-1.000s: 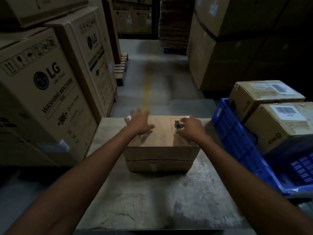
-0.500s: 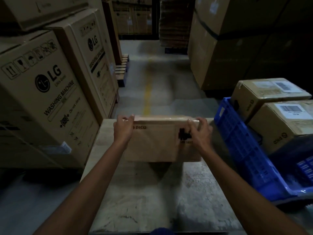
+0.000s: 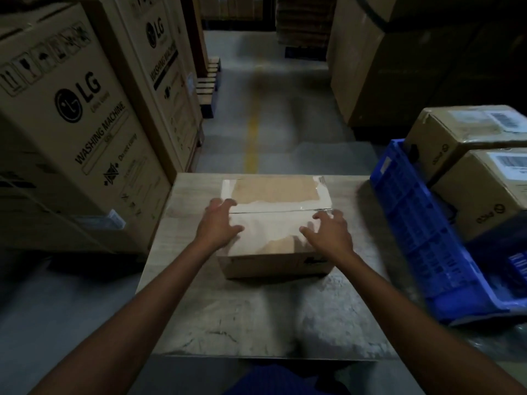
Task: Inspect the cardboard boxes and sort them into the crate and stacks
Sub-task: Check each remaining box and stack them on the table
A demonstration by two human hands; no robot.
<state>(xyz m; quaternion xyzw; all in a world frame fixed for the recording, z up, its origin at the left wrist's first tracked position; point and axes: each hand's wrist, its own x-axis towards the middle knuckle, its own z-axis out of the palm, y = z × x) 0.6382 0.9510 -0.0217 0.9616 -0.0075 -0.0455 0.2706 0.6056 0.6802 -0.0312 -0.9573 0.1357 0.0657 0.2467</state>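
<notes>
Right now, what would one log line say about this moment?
cardboard box: flat on table, taped face up | left hand: on box top | right hand: on box top | blue crate: right of table

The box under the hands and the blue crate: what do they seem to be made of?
Box: matte brown cardboard with a flap seam under glossy clear tape that catches light. Blue crate: probably moulded plastic, from its uniform colour and lattice wall.

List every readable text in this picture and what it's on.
"LG", "WASHING MACHINE": nearest left carton
"LG": carton behind it
"pico", upside down: rear right box, front right box
Shipping labels and the cartons' small print: too blurred to read.
</notes>
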